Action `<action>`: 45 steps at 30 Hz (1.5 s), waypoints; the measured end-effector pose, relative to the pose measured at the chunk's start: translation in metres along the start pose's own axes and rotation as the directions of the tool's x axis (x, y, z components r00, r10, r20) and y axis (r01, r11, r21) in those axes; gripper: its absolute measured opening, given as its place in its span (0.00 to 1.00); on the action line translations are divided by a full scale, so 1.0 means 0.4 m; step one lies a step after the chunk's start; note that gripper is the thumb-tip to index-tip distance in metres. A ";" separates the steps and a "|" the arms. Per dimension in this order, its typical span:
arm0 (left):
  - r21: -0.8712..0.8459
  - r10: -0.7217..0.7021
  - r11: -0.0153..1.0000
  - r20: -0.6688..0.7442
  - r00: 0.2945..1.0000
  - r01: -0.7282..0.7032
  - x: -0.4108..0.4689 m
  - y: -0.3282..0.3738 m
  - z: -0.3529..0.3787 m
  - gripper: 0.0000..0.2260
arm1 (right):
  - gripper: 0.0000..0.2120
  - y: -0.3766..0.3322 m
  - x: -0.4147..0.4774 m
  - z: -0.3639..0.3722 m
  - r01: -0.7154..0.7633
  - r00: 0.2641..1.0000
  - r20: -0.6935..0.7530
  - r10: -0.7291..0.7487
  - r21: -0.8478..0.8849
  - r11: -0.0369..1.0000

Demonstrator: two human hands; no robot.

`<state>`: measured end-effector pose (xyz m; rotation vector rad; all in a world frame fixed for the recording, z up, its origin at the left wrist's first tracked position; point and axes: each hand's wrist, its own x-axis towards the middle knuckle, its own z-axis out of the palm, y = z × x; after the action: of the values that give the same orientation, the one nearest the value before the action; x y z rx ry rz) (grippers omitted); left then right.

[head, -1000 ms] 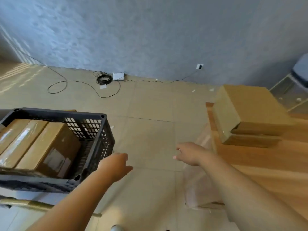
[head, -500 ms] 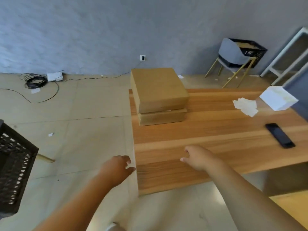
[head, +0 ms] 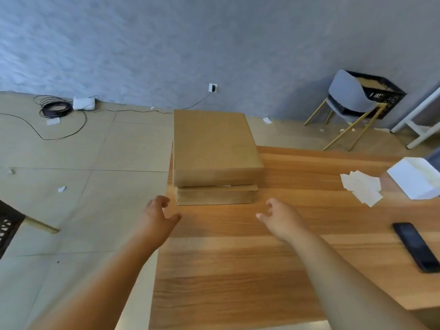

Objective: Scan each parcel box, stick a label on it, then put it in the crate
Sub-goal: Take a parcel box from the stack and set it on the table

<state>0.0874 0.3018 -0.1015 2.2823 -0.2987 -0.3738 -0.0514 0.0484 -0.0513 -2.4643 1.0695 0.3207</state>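
Observation:
Two brown parcel boxes are stacked at the far left corner of the wooden table (head: 238,270): a large top box (head: 212,148) lies on a flatter bottom box (head: 216,195). My left hand (head: 158,216) hovers over the table's left edge, just short of the stack's left front corner, fingers loosely spread and empty. My right hand (head: 279,217) hovers to the right of the stack's front, fingers relaxed and empty. Neither hand touches a box. A sliver of the black crate (head: 7,225) shows at the left edge. Loose white labels (head: 362,189) lie on the table's right side.
A black phone (head: 416,246) lies near the table's right edge and a white box (head: 416,179) stands behind the labels. A grey chair (head: 350,103) with a black crate (head: 378,96) behind it stands by the wall. Coiled cable (head: 53,108) lies on the tiled floor.
The view has swung right from the crate to the table. Both hands have moved forward over the table toward the stacked boxes, still empty.

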 end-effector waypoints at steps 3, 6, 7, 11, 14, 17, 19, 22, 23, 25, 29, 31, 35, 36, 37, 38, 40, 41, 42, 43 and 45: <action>-0.053 -0.064 0.997 -0.040 0.997 0.061 0.064 0.034 0.008 0.33 | 0.37 -0.018 0.084 -0.028 0.015 1.000 -0.022 -0.013 0.107 0.994; -0.065 -0.105 0.992 0.000 0.994 0.105 0.118 0.052 0.013 0.38 | 0.44 -0.029 0.159 -0.051 0.041 0.999 0.020 -0.045 0.170 0.985; -0.040 -0.099 0.994 0.021 0.995 0.100 0.132 0.055 0.016 0.39 | 0.45 -0.033 0.179 -0.057 0.052 0.998 0.037 -0.060 0.196 0.979; -0.088 0.008 0.996 0.068 0.998 -0.002 0.155 0.063 0.024 0.33 | 0.36 -0.039 0.227 -0.054 0.117 0.985 0.074 -0.153 0.362 0.925; -0.161 0.061 0.985 -0.002 0.998 -0.060 0.151 0.077 0.020 0.31 | 0.32 -0.026 0.241 -0.050 0.137 0.984 0.029 -0.176 0.511 0.849; -0.188 0.120 0.972 -0.115 0.986 -0.140 0.149 0.112 0.001 0.35 | 0.41 -0.013 0.258 -0.070 0.185 0.977 -0.038 -0.208 0.630 0.754; -0.192 0.156 0.964 -0.164 0.974 -0.186 0.150 0.149 -0.018 0.37 | 0.44 -0.015 0.267 -0.104 0.237 0.965 -0.097 -0.242 0.714 0.659; -0.240 0.218 0.934 -0.203 0.954 -0.265 0.153 0.227 -0.047 0.35 | 0.36 -0.034 0.279 -0.185 0.372 0.916 -0.213 -0.339 0.767 0.523; -0.273 0.236 0.917 -0.214 0.948 -0.290 0.155 0.258 -0.055 0.33 | 0.33 -0.043 0.281 -0.215 0.419 0.895 -0.259 -0.363 0.765 0.488; -0.324 0.271 0.881 -0.251 0.929 -0.344 0.160 0.321 -0.068 0.29 | 0.30 -0.056 0.283 -0.273 0.488 0.866 -0.363 -0.343 0.760 0.430; -0.318 0.333 0.847 -0.308 0.891 -0.426 0.177 0.437 -0.076 0.20 | 0.23 -0.050 0.263 -0.392 0.588 0.808 -0.551 -0.208 0.727 0.355; -0.310 0.340 0.848 -0.302 0.891 -0.429 0.176 0.487 -0.062 0.18 | 0.18 -0.030 0.247 -0.443 0.616 0.774 -0.618 -0.136 0.687 0.385; -0.288 0.328 0.870 -0.267 0.906 -0.400 0.144 0.560 0.020 0.12 | 0.13 0.053 0.234 -0.499 0.560 0.761 -0.649 -0.025 0.636 0.532; -0.286 0.323 0.876 -0.250 0.913 -0.388 0.131 0.571 0.054 0.11 | 0.13 0.088 0.235 -0.506 0.527 0.766 -0.643 -0.001 0.627 0.575; -0.282 0.312 0.885 -0.232 0.921 -0.371 0.119 0.573 0.083 0.11 | 0.15 0.116 0.236 -0.504 0.488 0.777 -0.630 0.019 0.621 0.613; -0.278 0.292 0.896 -0.215 0.932 -0.345 0.107 0.569 0.113 0.11 | 0.17 0.146 0.239 -0.499 0.442 0.793 -0.608 0.040 0.618 0.650; -0.290 0.218 0.920 -0.178 0.960 -0.262 0.083 0.561 0.194 0.13 | 0.22 0.225 0.247 -0.485 0.321 0.836 -0.542 0.084 0.608 0.726; -0.294 0.176 0.931 -0.158 0.972 -0.217 0.071 0.554 0.236 0.14 | 0.24 0.266 0.254 -0.473 0.259 0.862 -0.498 0.100 0.601 0.756; -0.293 0.141 0.940 -0.133 0.981 -0.174 0.057 0.547 0.278 0.15 | 0.24 0.308 0.260 -0.458 0.201 0.885 -0.451 0.113 0.590 0.782; -0.289 0.108 0.948 -0.102 0.989 -0.134 0.042 0.540 0.319 0.15 | 0.24 0.349 0.267 -0.442 0.148 0.905 -0.407 0.123 0.573 0.806; -0.275 0.045 0.960 -0.045 0.998 -0.056 0.014 0.531 0.396 0.16 | 0.22 0.426 0.279 -0.410 0.051 0.935 -0.324 0.143 0.523 0.851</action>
<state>0.0157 0.0525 -0.0470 2.0014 -0.2670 -0.3239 -0.0951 -0.2042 0.0010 -2.0304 1.1683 -0.3813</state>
